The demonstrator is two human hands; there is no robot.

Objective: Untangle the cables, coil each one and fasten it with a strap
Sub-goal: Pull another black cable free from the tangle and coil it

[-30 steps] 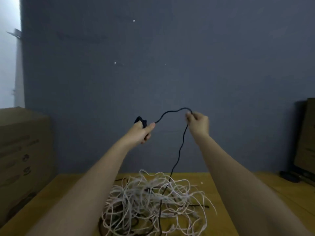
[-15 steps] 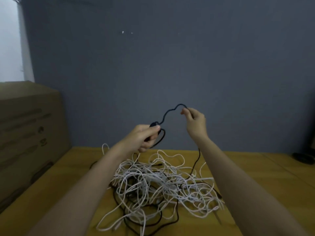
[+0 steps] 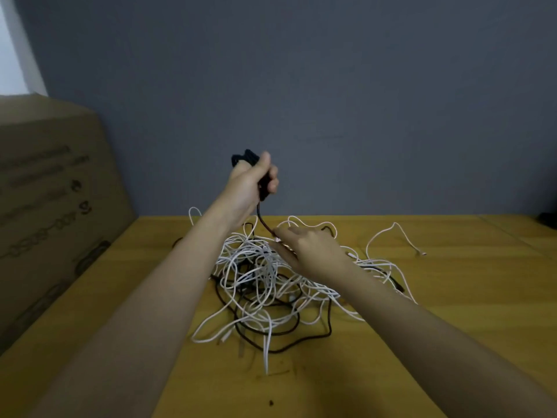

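Note:
A tangle of white and black cables (image 3: 271, 285) lies in the middle of the yellow wooden table (image 3: 452, 312). My left hand (image 3: 250, 184) is raised above the pile and is shut on a small coil of black cable (image 3: 243, 156), which sticks out above the fist. From the fist a black strand (image 3: 262, 222) runs down to my right hand (image 3: 307, 251). That hand is low, at the top of the tangle, pinching the strand between fingertips. One white cable end (image 3: 420, 251) trails off to the right.
A large cardboard box (image 3: 51, 200) stands along the left edge of the table. A dark grey wall rises behind the table. A dark object (image 3: 548, 220) shows at the far right edge.
My right hand has dropped from chest height down to the tangle, sliding along the black strand. My left hand has closed tighter on the black coil. The view has tilted downward.

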